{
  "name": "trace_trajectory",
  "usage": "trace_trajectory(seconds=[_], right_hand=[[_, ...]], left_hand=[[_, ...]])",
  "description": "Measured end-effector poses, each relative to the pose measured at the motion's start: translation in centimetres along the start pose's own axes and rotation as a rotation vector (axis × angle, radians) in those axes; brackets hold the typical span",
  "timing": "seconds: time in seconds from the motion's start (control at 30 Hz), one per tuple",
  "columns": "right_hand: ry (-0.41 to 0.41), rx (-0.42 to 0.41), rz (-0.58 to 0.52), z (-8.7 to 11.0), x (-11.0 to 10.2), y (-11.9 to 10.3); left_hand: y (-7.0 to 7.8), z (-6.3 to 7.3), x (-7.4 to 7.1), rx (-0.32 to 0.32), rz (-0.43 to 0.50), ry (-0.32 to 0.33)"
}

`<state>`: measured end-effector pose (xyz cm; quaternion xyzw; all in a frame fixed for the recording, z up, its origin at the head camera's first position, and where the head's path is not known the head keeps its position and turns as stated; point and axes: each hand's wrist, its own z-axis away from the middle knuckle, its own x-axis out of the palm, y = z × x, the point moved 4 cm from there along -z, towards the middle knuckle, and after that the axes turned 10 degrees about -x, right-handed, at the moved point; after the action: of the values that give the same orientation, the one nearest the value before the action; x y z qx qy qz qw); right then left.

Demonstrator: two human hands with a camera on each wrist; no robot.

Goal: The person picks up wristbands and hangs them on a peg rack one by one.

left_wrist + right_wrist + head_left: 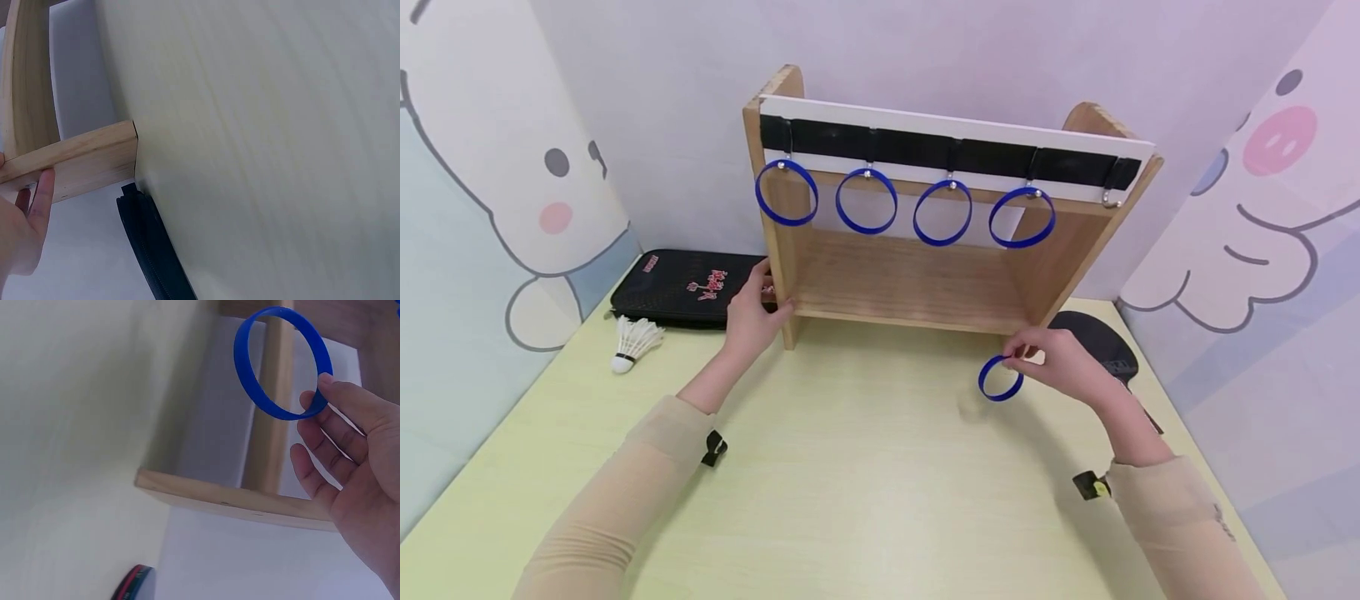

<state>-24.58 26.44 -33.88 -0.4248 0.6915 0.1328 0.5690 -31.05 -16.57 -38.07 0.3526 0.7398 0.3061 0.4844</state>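
My right hand [1060, 362] pinches a blue ring [245, 372] between thumb and fingertips, in front of the lower right of a wooden shelf [910, 271]. In the right wrist view the ring is held at its edge, its opening unobstructed. My left hand [752, 317] grips the shelf's left side panel [94, 156], thumb at the front edge and fingers on the outer side. Along the shelf's top front runs a white board with a black strip [992, 156] and a row of metal hooks. Several blue rings [867, 232] hang there; the rightmost hook [1110, 201] is bare.
A black zip case [677, 287] lies behind and left of my left hand, with a shuttlecock [634, 340] before it. A dark table tennis paddle [1093, 342] lies right of the shelf, partly behind my right hand. Walls stand behind and beside the table [835, 467].
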Motion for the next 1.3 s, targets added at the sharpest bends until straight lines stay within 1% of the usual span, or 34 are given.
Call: trace_trajectory(seconds=[0.1,0.2,0.27,0.43,0.63,0.73,0.87,1.03,1.1,1.23,1.3], right_hand=[[0.030,0.005,0.030,0.0,-1.1,-0.6],[0.067,-0.008,0.077,-0.1,-2.2,-1.2],[0.099,-0.034,0.106,-0.2,-2.9,-1.7],[0.159,-0.082,0.132,-0.5,-4.5,-2.8],[0.281,-0.198,0.133,-1.1,-6.7,-4.3],[0.338,-0.229,0.119,-1.3,-8.0,-5.0],[0.401,-0.205,0.143,-1.6,-9.7,-5.8],[0.480,-0.135,0.191,-2.0,-12.0,-6.5],[0.525,-0.100,0.205,-2.1,-12.9,-6.6],[0.622,-0.029,0.192,-2.4,-14.6,-6.6],[0.676,0.004,0.149,-2.5,-15.4,-6.4]], left_hand=[[0.0,0.0,0.0,0.001,-0.001,0.001],[0.1,0.0,-0.1,-0.002,-0.003,-0.002],[0.1,0.0,-0.1,-0.005,-0.006,-0.006],[0.2,0.0,-0.1,-0.007,-0.005,-0.012],[0.2,0.0,-0.1,-0.008,-0.007,-0.005],[0.2,0.0,-0.1,-0.010,-0.005,-0.006],[0.2,0.0,-0.1,-0.015,-0.004,-0.011],[0.1,0.0,-0.1,-0.013,-0.015,-0.011],[0.1,0.0,-0.1,-0.011,-0.017,-0.009],[0.1,0.0,-0.1,-0.009,-0.021,-0.005],[0.0,0.0,0.0,-0.003,-0.023,-0.002]])
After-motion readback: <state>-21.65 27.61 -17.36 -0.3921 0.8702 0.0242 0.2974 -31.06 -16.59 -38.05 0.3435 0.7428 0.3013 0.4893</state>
